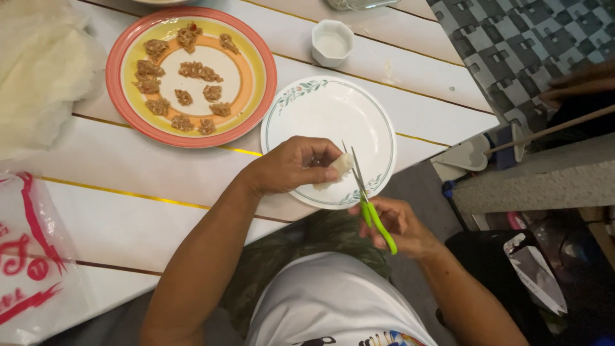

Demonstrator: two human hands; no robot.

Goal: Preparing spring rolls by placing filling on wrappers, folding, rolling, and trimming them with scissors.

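Observation:
My left hand point(291, 165) pinches a small pale wrapped dumpling point(337, 168) over the near edge of a white plate with a leaf-patterned rim point(301, 96). In my right hand point(397, 225) are green-handled scissors point(366, 202), held just off the table's edge. Their metal blades point up and touch the dumpling's right side. A round plate with a red and yellow rim point(128, 38) at the upper left holds several small lumps of brownish minced filling point(182, 83).
A small white octagonal cup point(331, 42) stands behind the white plate. A pile of thin pale wrappers point(38, 70) lies at the far left, a plastic bag with red print point(32, 256) at the lower left. Right of the white slatted table point(128, 186): checkered floor, a dustpan.

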